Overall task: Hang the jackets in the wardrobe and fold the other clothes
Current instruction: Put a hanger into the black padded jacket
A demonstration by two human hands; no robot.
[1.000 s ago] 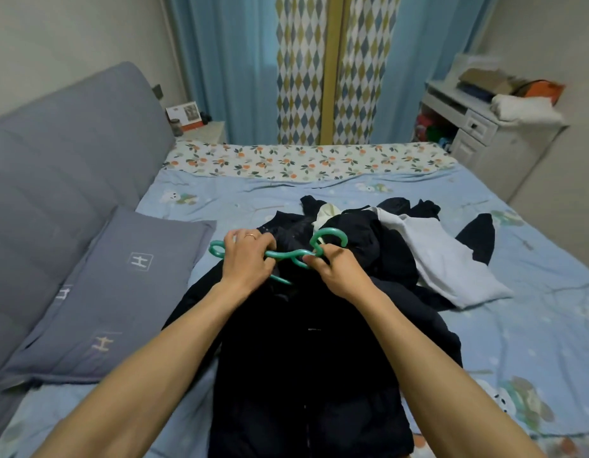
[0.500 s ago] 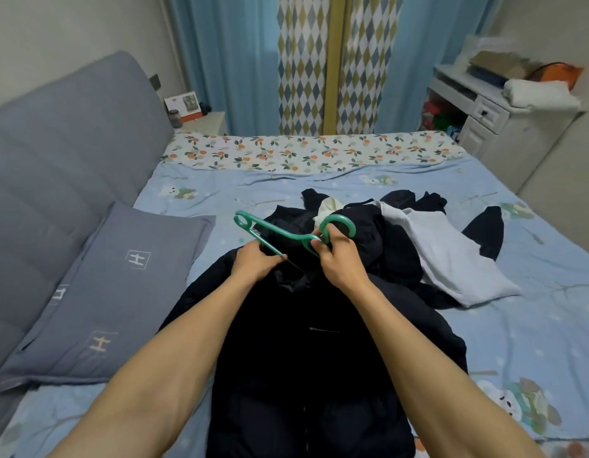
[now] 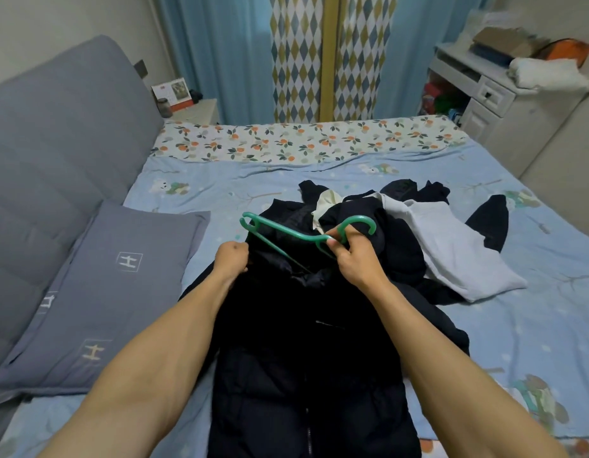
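Observation:
A black puffer jacket (image 3: 306,352) lies spread on the bed in front of me, collar away from me. My right hand (image 3: 354,259) grips a green plastic hanger (image 3: 286,231) near its hook, above the collar. The hanger's left arm points up and left, free of the jacket. My left hand (image 3: 231,257) grips the jacket's left shoulder at the collar. Behind the jacket lies a pile of dark clothes (image 3: 398,239) with a light grey garment (image 3: 451,252) on top.
A blue patterned sheet (image 3: 534,325) covers the bed. A grey pillow (image 3: 98,292) lies at the left against a grey padded headboard (image 3: 55,143). A white desk (image 3: 494,100) with stacked things stands at the back right, blue curtains (image 3: 220,54) behind the bed.
My left hand let go of the hanger's left end and took hold of the jacket's shoulder. The hanger tilted, its left end rising, held by my right hand alone.

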